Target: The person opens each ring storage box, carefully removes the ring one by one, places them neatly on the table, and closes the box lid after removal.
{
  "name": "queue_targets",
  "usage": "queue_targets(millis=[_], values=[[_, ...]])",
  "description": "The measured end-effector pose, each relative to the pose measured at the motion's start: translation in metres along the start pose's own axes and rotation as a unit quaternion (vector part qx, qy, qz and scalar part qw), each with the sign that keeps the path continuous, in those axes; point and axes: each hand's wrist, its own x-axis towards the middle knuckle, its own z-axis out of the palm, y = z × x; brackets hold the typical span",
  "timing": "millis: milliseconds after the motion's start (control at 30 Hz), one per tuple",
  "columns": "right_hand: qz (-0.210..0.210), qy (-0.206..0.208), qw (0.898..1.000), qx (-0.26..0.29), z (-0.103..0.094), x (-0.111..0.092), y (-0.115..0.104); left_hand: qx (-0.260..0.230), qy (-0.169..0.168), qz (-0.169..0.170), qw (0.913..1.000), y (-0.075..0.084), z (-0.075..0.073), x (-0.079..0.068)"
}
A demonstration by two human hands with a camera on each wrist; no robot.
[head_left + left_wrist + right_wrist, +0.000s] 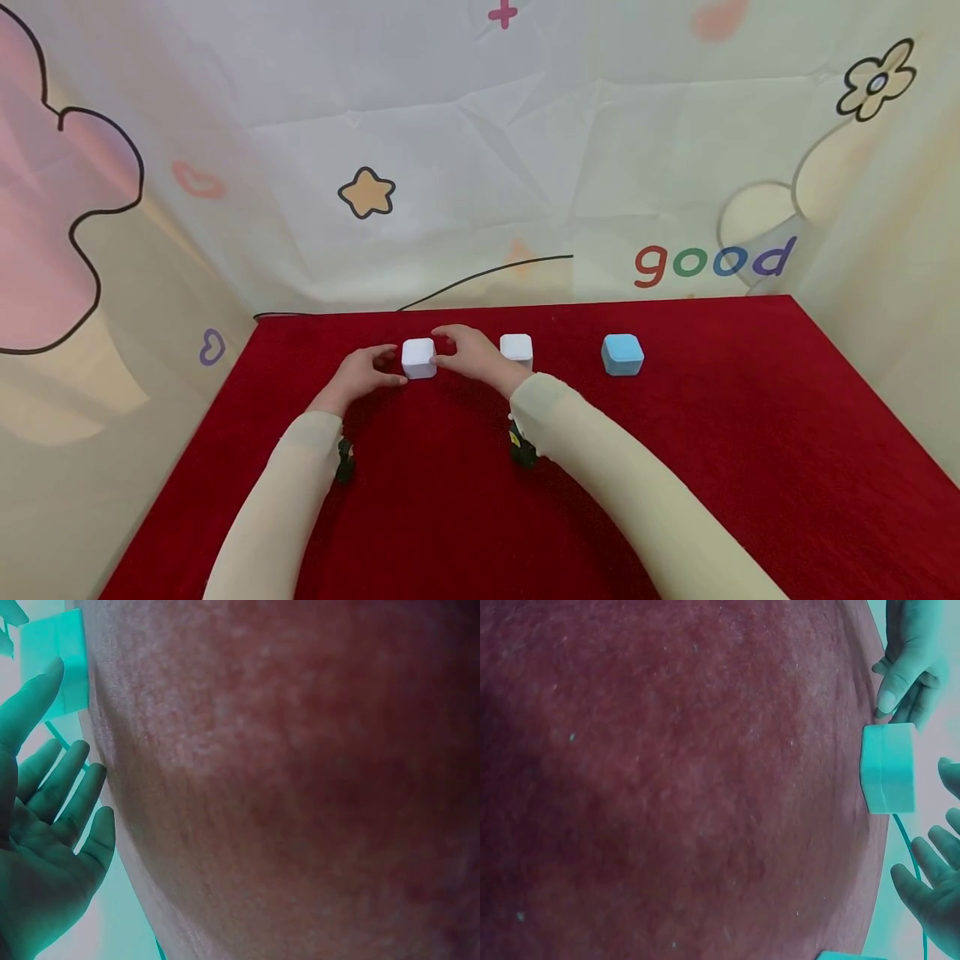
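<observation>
Between the two hands, a white rounded box (418, 358) sits on the red cloth. My left hand (363, 372) is at its left side, thumb and fingers spread apart; the left wrist view shows those fingers loosely extended near the box (71, 671). On the other side, my right hand (471, 354) has its thumb tip by the box's right edge; whether it touches cannot be told. In the right wrist view the box (889, 769) stands between both hands, with the right fingers (934, 862) spread. Neither hand is curled round it.
A second white box (516, 348) stands behind the right wrist, partly hidden by it. Farther right is a light blue box (622, 355). The red cloth (450, 517) covers the table, and a printed curtain (465, 167) hangs along its back edge.
</observation>
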Motion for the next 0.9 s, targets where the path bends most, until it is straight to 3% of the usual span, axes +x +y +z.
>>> queue_targets(millis=[667,900], values=[[0.005,0.015,1.000,0.007,0.022,0.003,-0.001,-0.002,-0.011,0.026,0.9996,-0.001,0.008,0.014],[-0.006,0.005,1.000,-0.003,0.029,0.009,-0.004,0.019,-0.003,0.053,0.9984,-0.004,0.008,0.017]])
